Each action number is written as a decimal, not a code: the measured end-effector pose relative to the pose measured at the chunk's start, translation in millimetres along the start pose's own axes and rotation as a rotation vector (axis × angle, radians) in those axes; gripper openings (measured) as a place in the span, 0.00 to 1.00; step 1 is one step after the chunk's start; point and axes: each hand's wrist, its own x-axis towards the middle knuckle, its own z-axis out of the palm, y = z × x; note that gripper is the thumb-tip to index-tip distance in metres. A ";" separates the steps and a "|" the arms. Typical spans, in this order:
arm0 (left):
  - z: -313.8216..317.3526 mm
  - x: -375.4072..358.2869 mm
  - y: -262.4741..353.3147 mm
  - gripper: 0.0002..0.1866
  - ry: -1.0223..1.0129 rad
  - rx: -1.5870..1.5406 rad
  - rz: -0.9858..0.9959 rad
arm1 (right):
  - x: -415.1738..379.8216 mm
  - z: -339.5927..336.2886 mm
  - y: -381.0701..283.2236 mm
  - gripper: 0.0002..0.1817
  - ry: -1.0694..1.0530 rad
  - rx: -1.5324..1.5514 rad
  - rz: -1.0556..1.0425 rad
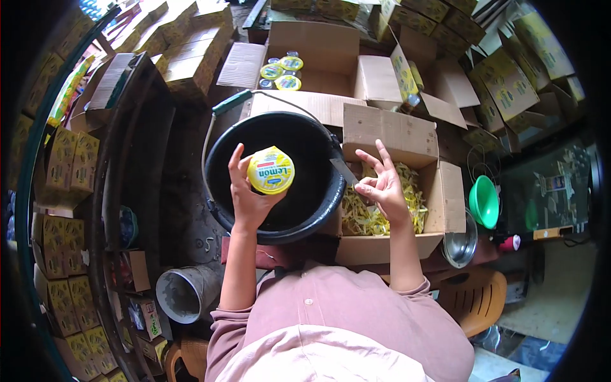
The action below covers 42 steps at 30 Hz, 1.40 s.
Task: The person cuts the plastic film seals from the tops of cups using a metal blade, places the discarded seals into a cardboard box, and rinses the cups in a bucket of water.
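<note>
My left hand [247, 194] grips a round cup with a yellow and white lid marked "Lemon" [272, 170], held over a black bucket [299, 223]. Thumb and index finger of my right hand [384, 188] pinch a small flat blade [344, 172] at the bucket's right rim, the other fingers raised. Below and around that hand, an open cardboard box [453, 197] holds a heap of yellow strips [414, 191]. The bucket's wire handle has a green grip [232, 102].
Behind the bucket, an open carton [312, 105] holds several lidded cups [287, 83]. A green bowl [484, 202] and a metal bowl [461, 242] are at the right. A grey bucket [180, 295] stands lower left. Stacked yellow boxes [63, 245] line the left side.
</note>
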 end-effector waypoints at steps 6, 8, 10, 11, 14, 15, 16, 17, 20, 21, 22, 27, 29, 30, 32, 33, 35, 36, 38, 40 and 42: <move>0.6 -1.4 -0.1 0.55 0.010 0.006 -0.018 | -43.0 -68.9 1.4 0.63 -0.319 -0.207 0.493; 0.1 -1.1 -0.8 0.55 -0.011 0.027 -0.020 | -51.3 -90.6 -14.0 0.59 -0.396 -0.158 0.539; 0.2 -1.5 1.9 0.55 -0.021 0.064 0.004 | -62.6 -112.8 -15.0 0.57 -0.261 -0.170 0.490; 0.5 -1.9 2.4 0.56 -0.024 0.076 0.007 | -69.7 -118.0 -13.3 0.57 -0.173 -0.250 0.492; 1.0 -4.0 1.7 0.56 -0.032 0.064 0.003 | -88.9 -124.2 3.2 0.56 0.077 -0.375 0.376; 1.1 -4.9 1.7 0.56 -0.032 0.068 0.008 | -95.3 -126.8 13.0 0.53 0.173 -0.450 0.327; 1.1 -4.6 1.7 0.56 -0.032 0.073 0.015 | -98.7 -130.6 25.7 0.52 0.266 -0.485 0.290; 1.0 -4.4 1.5 0.56 -0.032 0.079 0.022 | -101.5 -133.9 40.8 0.50 0.359 -0.520 0.254; 0.8 -3.9 -0.2 0.57 -0.038 0.067 0.020 | -109.1 -126.0 65.7 0.42 0.502 -0.632 0.228; 0.9 -4.7 -0.6 0.56 -0.038 0.060 0.012 | -111.2 -115.6 62.5 0.41 0.507 -0.647 0.258; 0.8 -5.2 -0.9 0.56 -0.039 0.053 0.004 | -113.7 -106.1 60.3 0.40 0.512 -0.661 0.288; 1.9 -3.9 1.9 0.56 -0.040 0.050 -0.005 | -108.3 -114.4 76.1 0.33 0.615 -0.834 0.075; 1.5 -4.0 2.8 0.56 -0.051 0.047 -0.012 | -87.4 -97.4 64.9 0.32 0.579 -0.796 0.150; 0.9 -4.8 2.5 0.56 -0.054 0.049 -0.008 | -78.6 -86.4 66.7 0.32 0.562 -0.773 0.188; 1.1 -4.8 1.3 0.56 -0.059 0.054 0.005 | -60.7 -59.4 79.8 0.30 0.472 -0.790 0.243; 1.2 -4.9 1.1 0.56 -0.055 0.056 0.004 | -56.6 -53.1 95.8 0.30 0.426 -0.818 0.229; 1.1 -5.5 0.6 0.56 -0.046 0.061 0.000 | -47.8 -53.3 135.3 0.29 0.371 -0.844 0.223; 1.0 -6.0 0.9 0.56 -0.047 0.058 -0.007 | -41.9 -50.5 143.1 0.29 0.362 -0.842 0.232; 1.0 -5.0 1.9 0.56 -0.047 0.052 -0.015 | -33.3 -49.5 153.2 0.30 0.364 -0.924 0.236; 1.0 -4.8 0.9 0.56 -0.051 0.055 -0.018 | -24.0 -50.0 160.4 0.28 0.431 -0.984 0.147; 1.9 -3.8 -0.3 0.57 -0.059 0.051 -0.021 | -7.7 -55.9 161.3 0.27 0.479 -1.003 0.108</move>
